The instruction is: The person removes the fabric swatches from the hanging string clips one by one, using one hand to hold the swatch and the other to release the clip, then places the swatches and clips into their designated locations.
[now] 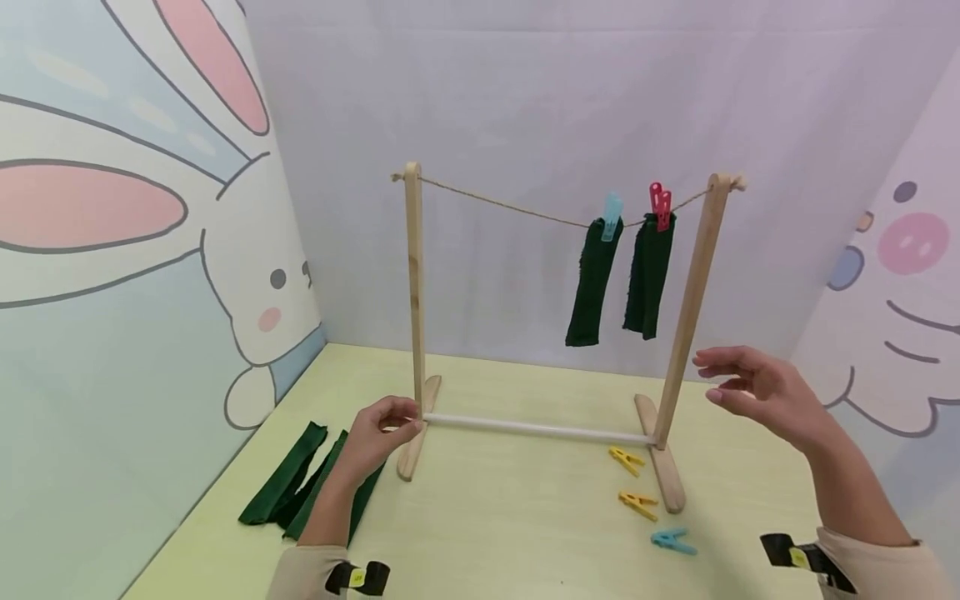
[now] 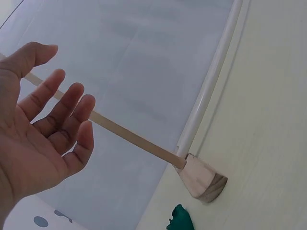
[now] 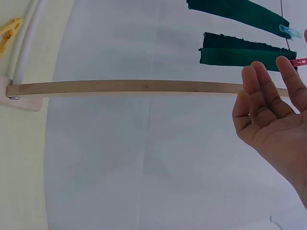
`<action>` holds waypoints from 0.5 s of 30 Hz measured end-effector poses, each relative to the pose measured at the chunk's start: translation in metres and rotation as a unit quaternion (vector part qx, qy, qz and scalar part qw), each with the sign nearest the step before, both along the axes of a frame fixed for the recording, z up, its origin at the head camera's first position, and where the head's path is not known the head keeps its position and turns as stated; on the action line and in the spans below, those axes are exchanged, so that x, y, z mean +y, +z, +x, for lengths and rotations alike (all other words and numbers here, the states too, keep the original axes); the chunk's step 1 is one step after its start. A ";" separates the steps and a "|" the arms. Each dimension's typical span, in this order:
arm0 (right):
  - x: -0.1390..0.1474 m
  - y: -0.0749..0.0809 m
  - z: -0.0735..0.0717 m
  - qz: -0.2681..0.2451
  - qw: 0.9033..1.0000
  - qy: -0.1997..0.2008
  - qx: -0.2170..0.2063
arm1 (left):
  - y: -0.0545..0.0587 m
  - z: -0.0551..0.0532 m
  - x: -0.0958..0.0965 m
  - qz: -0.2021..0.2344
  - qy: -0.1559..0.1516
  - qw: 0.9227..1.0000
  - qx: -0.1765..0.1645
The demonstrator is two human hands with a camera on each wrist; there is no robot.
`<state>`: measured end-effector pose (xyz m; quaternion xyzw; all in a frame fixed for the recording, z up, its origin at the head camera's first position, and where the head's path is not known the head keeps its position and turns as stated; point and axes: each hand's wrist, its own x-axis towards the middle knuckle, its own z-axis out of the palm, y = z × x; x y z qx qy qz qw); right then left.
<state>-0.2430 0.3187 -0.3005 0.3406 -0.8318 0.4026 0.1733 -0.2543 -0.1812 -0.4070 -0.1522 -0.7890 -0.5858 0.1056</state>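
My left hand (image 1: 375,442) is beside the foot of the left wooden post (image 1: 416,292), fingers loosely bent and holding nothing. Green cloth strips (image 1: 288,479) lie on the table under and left of that forearm, partly hidden by it. To the right of the right post (image 1: 693,308), my right hand (image 1: 765,396) is raised in the air, its fingers relaxed around nothing. Two dark green cloths hang from the sagging rope (image 1: 510,204): one cloth (image 1: 595,287) under a light blue clothespin (image 1: 611,217), the other (image 1: 649,279) under a red clothespin (image 1: 661,206).
A white rod (image 1: 536,429) joins the two posts low down, near their wooden feet (image 1: 667,479). By the right foot lie two yellow clothespins, one (image 1: 627,460) behind the other (image 1: 639,504), and a blue clothespin (image 1: 672,541). Cartoon-printed panels flank the table (image 1: 495,517).
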 end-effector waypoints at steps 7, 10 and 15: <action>-0.011 0.025 -0.006 0.025 1.000 -0.001 0.017 | 0.024 0.006 0.018 0.012 -0.017 1.000 -0.005; -0.015 0.035 -0.008 0.028 0.999 -0.002 0.015 | 0.036 0.008 0.025 0.009 -0.017 1.000 -0.009; -0.023 0.051 -0.014 0.023 1.000 -0.007 0.014 | 0.045 0.003 0.034 0.023 -0.031 0.999 -0.013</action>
